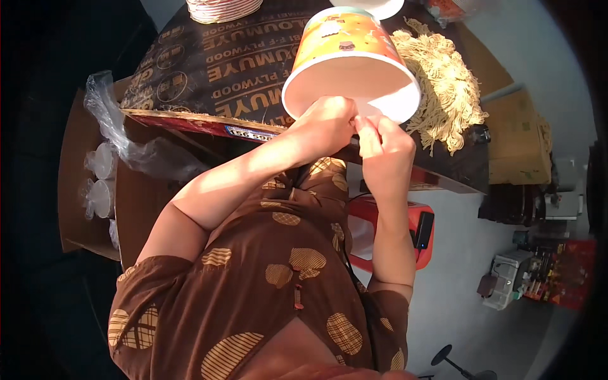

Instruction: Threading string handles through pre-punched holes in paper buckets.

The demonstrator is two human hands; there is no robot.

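A large paper bucket [345, 41], orange with printed figures and white inside, lies tilted on the table with its open mouth toward me. At the near rim my left hand [326, 126] is closed, its fingers curled in against the bucket. Beside it my right hand [387, 149] pinches with thumb and forefinger, the fingertips almost meeting those of the left hand. What the fingers hold between them is too small and too bright to make out. To the right of the bucket lies a loose heap of cream cord [440, 85].
The dark printed plywood tabletop [183, 76] has a raw front edge. A stack of round pieces [225, 7] stands at the far left, a white round piece [373, 6] behind the bucket. Left is a cardboard box [73, 190] with clear plastic; below right, a red stool [421, 244].
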